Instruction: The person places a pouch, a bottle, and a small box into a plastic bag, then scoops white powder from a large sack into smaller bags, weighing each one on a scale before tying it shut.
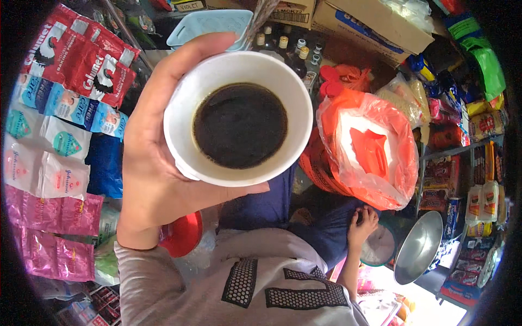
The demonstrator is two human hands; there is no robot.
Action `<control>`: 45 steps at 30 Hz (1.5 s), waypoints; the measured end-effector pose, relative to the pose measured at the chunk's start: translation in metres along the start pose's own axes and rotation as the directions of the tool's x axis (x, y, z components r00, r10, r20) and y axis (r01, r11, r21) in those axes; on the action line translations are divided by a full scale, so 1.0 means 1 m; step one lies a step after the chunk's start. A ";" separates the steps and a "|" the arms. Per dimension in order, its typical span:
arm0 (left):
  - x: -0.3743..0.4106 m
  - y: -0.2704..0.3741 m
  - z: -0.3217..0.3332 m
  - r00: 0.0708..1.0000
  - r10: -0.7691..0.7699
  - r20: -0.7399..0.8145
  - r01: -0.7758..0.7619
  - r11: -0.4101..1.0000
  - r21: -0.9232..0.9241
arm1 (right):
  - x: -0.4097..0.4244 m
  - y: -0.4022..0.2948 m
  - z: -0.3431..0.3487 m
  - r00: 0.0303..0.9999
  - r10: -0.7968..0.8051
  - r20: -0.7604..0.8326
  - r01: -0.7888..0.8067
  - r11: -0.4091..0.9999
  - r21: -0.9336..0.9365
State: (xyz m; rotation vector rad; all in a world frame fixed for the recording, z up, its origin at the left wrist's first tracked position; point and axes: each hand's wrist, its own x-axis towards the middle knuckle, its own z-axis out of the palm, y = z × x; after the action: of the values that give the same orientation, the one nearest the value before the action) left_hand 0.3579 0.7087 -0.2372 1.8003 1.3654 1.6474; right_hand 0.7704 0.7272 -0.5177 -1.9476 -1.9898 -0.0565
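Note:
My left hand [147, 163] is wrapped around a white paper cup [175, 134], holding it up close to the camera. Dark liquid that looks like black coffee [240, 125] partly fills it. My right hand [364, 222] rests on my bent leg in dark blue trousers, fingers loosely curled, nothing visible in it. Beyond that hand stands an orange-red plastic bag [391, 179], its top spread wide around white contents. A red plastic piece [370, 150], perhaps a scoop, lies on the white contents. The cup hides part of my lap.
Hanging sachets of baking powder [102, 77] and powder packs [65, 175] line the left. Glass bottles [299, 61], a light blue plastic basket [210, 25] and a cardboard box [367, 30] stand ahead. At right are a metal pan [419, 247] and shelves of packaged goods [440, 179].

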 end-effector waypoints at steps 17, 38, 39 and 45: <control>0.002 0.031 0.046 0.984 0.170 -0.059 -0.175 0.980 -0.098 | 0.004 -0.003 -0.009 0.996 0.019 0.082 -0.019 1.000 0.000; -0.013 0.018 0.095 0.866 0.205 0.455 -0.094 0.962 -0.255 | 0.006 -0.008 -0.012 0.999 0.010 0.053 -0.011 1.000 0.026; -0.013 0.017 0.096 0.865 0.198 0.461 -0.089 0.965 -0.248 | 0.006 -0.008 -0.011 0.998 0.012 0.054 -0.013 1.000 0.027; -0.018 0.014 0.096 0.860 0.174 0.479 -0.060 0.968 -0.243 | 0.008 -0.010 -0.015 0.993 0.042 0.108 -0.045 0.999 0.026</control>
State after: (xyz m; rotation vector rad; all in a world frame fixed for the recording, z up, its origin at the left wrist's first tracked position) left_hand 0.4526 0.7203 -0.2623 2.0139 0.8236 1.1984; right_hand 0.7640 0.7306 -0.4994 -2.0140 -2.0026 0.0889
